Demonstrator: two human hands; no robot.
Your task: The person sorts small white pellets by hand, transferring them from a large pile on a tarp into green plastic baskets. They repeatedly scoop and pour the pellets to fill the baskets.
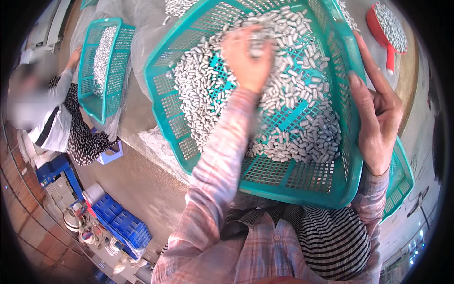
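Note:
A large teal plastic basket (265, 182) tilts toward me, holding several small grey-white cylindrical pieces (302, 128). My left hand (248, 57) reaches into the basket and is closed on a handful of those pieces near the far side. My right hand (376, 109) presses flat against the basket's right rim, fingers stretched upward, steadying it.
Another person (56, 118) at the left handles a second teal basket (101, 66) of the same pieces. A red scoop (388, 28) filled with pieces lies at the top right. Another teal basket (402, 180) sits under my right arm. Blue crates (120, 220) stand on the floor below.

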